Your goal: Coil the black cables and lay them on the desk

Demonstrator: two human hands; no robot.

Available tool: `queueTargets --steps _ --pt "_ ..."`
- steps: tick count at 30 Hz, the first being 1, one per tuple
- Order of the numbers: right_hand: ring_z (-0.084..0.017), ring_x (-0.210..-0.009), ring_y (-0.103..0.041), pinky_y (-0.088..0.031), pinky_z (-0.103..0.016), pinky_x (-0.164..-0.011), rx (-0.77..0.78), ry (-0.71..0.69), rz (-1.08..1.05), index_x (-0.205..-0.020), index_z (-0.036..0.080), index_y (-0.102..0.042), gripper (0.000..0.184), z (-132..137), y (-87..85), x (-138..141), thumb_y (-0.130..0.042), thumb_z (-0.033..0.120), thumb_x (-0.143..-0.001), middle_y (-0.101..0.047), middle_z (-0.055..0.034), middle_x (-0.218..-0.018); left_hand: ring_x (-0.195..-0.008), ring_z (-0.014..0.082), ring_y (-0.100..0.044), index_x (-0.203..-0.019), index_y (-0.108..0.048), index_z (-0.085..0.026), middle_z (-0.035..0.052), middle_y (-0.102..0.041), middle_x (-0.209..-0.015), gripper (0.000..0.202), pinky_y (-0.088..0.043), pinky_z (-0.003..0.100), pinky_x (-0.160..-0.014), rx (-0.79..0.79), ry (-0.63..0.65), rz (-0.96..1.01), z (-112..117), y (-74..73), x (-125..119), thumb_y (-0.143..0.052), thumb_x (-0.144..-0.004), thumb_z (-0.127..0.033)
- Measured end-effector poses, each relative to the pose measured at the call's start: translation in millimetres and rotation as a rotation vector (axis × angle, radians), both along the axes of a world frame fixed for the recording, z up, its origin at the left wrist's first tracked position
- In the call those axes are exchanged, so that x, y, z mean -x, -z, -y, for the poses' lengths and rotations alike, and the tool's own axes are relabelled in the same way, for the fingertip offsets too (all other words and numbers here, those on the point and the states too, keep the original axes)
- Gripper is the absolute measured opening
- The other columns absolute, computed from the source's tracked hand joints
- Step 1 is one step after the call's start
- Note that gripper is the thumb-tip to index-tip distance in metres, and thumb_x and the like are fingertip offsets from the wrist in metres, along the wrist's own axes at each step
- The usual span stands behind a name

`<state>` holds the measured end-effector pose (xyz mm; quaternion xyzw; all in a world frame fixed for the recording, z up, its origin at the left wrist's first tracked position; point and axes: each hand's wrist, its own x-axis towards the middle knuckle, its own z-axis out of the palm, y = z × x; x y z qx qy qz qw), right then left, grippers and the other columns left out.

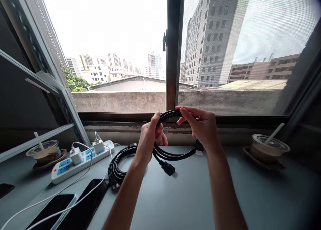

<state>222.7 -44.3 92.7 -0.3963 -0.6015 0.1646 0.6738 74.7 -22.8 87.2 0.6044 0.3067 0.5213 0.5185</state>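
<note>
A coiled black cable [175,157] is held up in front of me, above the table. My left hand [151,131] grips the left side of the loop, thumb up. At the top right of the coil, my right hand [198,123] pinches the strands between thumb and fingers. One plug [167,168], black with a pale tip and HDMI-like in shape, dangles below the loop. The other plug [199,147] hangs under my right hand and is partly hidden. Beside my left forearm, a second coiled black cable [114,169] lies on the table, partly covered by that arm.
A white power strip [56,178] with chargers and white cords stands at the left. Two dark phones or tablets [54,206] lie in front of it. Lidded drink cups stand at left [45,153] and right [267,149]. A metal frame [72,112] leans at the left by the window.
</note>
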Motion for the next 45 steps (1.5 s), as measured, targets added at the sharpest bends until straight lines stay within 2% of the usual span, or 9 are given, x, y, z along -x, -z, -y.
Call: queueTargets --steps 4,8,13,17,22,32,39,42,45 --pt "0.000 -0.029 -0.029 -0.021 -0.016 -0.028 -0.006 -0.051 -0.287 -0.096 0.019 -0.068 0.038 -16.4 5.2 -8.7 -0.060 0.050 -0.076 -0.062 0.0021 -0.062 -0.059 0.0150 -0.060 -0.062 -0.049 -0.018 -0.0008 -0.057 -0.054 0.035 -0.045 0.024 -0.058 -0.201 -0.269 -0.327 -5.3 7.7 2.5 -0.054 -0.074 -0.050" --pt "0.001 -0.030 -0.028 -0.020 -0.015 -0.029 0.030 -0.087 -0.400 -0.097 0.020 -0.064 0.041 -26.1 9.7 -16.7 -0.061 0.053 -0.073 -0.062 0.0025 -0.067 -0.054 0.0163 -0.059 -0.065 -0.047 -0.018 0.0013 -0.059 -0.059 0.036 -0.043 0.025 -0.048 -0.136 -0.191 -0.549 -7.0 10.2 9.7 -0.039 -0.082 -0.049" --pt "-0.001 -0.034 -0.040 -0.034 -0.015 -0.035 0.215 0.066 -0.164 -0.114 0.017 -0.052 0.056 -32.6 18.9 -22.8 -0.058 0.056 -0.075 -0.065 -0.0023 -0.078 -0.041 0.0172 -0.058 -0.077 -0.041 -0.020 -0.0025 -0.054 -0.051 0.026 -0.043 0.025 -0.036 0.148 0.040 -0.398 -13.3 12.2 7.6 -0.035 -0.086 -0.043" --pt "-0.013 -0.063 -0.063 -0.050 -0.020 -0.051 0.492 0.032 0.126 -0.133 0.021 -0.032 0.077 -29.9 28.5 -25.8 -0.069 0.044 -0.069 -0.063 -0.0045 -0.092 -0.030 0.0161 -0.051 -0.076 -0.037 -0.020 -0.0041 -0.050 -0.042 0.022 -0.038 0.024 -0.029 0.178 -0.033 -0.390 -27.3 19.1 9.3 -0.031 -0.088 -0.037" --pt "-0.020 -0.081 -0.061 -0.053 -0.024 -0.047 0.650 -0.002 0.252 -0.139 0.025 -0.021 0.089 -28.4 35.3 -24.0 -0.071 0.037 -0.066 -0.058 -0.0078 -0.102 -0.030 0.0174 -0.052 -0.074 -0.036 -0.021 -0.0051 -0.046 -0.042 0.023 -0.039 0.026 -0.029 0.137 -0.141 -0.383 -37.3 27.5 10.7 -0.031 -0.088 -0.039" --pt "-0.016 -0.069 -0.062 -0.051 -0.023 -0.043 0.546 0.060 0.222 -0.139 0.031 -0.019 0.076 -29.3 37.4 -19.2 -0.053 0.020 -0.073 -0.053 -0.0086 -0.112 -0.037 0.0193 -0.056 -0.084 -0.037 -0.021 -0.0045 -0.051 -0.046 0.018 -0.044 0.028 -0.035 0.146 -0.080 -0.299 -30.9 23.0 5.7 -0.034 -0.087 -0.039" --pt "-0.019 -0.083 -0.058 -0.052 -0.035 -0.072 0.260 0.276 0.353 -0.132 0.023 -0.037 0.054 -40.6 42.1 -20.6 -0.039 0.016 -0.079 -0.056 -0.0077 -0.098 -0.055 0.0167 -0.065 -0.086 -0.044 -0.018 0.0019 -0.065 -0.061 0.018 -0.046 0.021 -0.050 0.158 0.078 -0.326 -34.2 21.1 16.9 -0.049 -0.082 -0.035" --pt "-0.018 -0.092 -0.056 -0.046 -0.036 -0.086 0.131 0.202 0.446 -0.130 0.023 -0.042 0.052 -37.9 38.4 -22.6 -0.042 0.014 -0.079 -0.057 -0.0063 -0.099 -0.065 0.0164 -0.067 -0.083 -0.048 -0.017 0.0001 -0.064 -0.068 0.026 -0.049 0.022 -0.059 0.165 0.143 -0.212 -35.9 17.4 23.9 -0.062 -0.074 -0.037" --pt "-0.016 -0.093 -0.056 -0.045 -0.032 -0.086 0.058 0.068 0.485 -0.130 0.025 -0.044 0.051 -32.0 33.4 -21.2 -0.043 0.013 -0.080 -0.058 -0.0044 -0.101 -0.052 0.0135 -0.063 -0.072 -0.044 -0.017 -0.0061 -0.051 -0.053 0.030 -0.047 0.021 -0.052 0.153 0.191 -0.153 -33.3 11.5 28.5 -0.066 -0.070 -0.038"
